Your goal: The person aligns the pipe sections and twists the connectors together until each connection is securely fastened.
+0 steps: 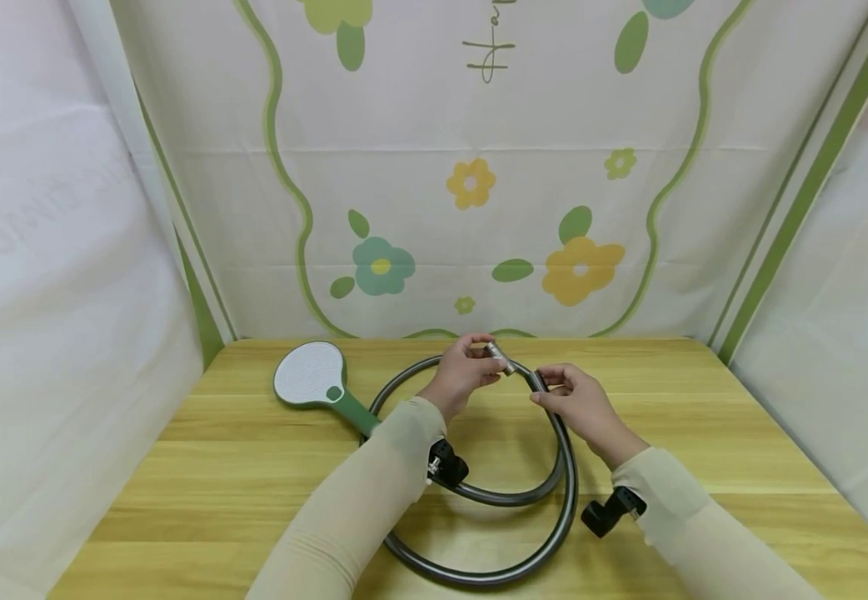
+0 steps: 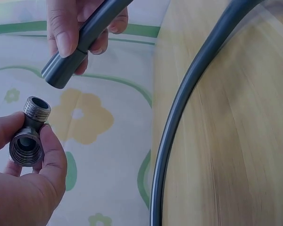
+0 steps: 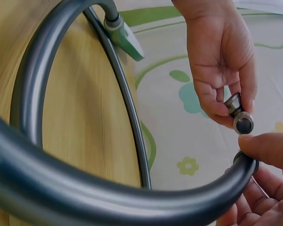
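Pinching metal fitting (prob. light, rigid, best held by sides) w/ L hand above surface, and looped hose (prob. bendy, slick, best by end) w/ R hand.

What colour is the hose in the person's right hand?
Dark grey with a glossy sheen; the hose shows best in the right wrist view.

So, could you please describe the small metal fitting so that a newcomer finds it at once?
On the wooden table, find the coiled grey hose. Near the coil's far side, the left hand pinches the metal fitting. Unlike the long, smooth hose, this piece is short, silvery and threaded.
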`<state>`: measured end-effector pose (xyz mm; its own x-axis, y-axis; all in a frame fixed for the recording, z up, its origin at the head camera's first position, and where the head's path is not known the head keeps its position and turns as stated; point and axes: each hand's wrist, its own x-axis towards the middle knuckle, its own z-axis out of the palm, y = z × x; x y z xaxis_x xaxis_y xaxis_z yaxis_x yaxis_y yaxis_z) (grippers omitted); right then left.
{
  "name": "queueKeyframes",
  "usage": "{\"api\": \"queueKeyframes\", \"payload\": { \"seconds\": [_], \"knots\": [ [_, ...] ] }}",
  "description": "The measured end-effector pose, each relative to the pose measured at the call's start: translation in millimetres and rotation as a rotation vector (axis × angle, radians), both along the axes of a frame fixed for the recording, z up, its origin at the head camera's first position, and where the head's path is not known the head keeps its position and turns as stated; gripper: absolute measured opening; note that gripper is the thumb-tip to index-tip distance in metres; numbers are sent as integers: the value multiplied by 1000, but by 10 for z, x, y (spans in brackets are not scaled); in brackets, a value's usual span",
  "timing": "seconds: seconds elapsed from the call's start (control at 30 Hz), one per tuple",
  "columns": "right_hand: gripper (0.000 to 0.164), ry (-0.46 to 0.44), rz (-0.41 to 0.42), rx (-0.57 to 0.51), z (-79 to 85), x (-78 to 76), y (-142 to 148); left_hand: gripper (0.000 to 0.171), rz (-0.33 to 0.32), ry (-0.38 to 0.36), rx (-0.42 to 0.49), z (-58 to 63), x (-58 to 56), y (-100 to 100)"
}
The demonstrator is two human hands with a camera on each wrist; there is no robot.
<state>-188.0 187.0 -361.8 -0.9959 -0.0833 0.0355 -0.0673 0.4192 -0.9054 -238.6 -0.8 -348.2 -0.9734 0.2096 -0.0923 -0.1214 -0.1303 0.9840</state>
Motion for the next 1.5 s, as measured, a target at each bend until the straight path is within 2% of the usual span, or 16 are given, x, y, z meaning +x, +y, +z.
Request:
{"api": "queueKeyframes", "payload": {
  "seconds": [0.23, 0.47, 1.07, 1.5],
  "knots": [
    [44, 0, 10, -38, 26, 19, -44, 44, -17, 3, 41, 11, 12, 1],
    [41, 4, 23, -20, 35, 29, -78, 45, -14, -5, 48, 5, 20, 0],
    [38, 8, 23, 4, -6, 32, -72, 43, -17, 6, 9, -5, 50, 56],
    [43, -2, 39, 2, 45, 55, -120, 43, -38, 11, -2, -4, 54, 51]
  ]
}}
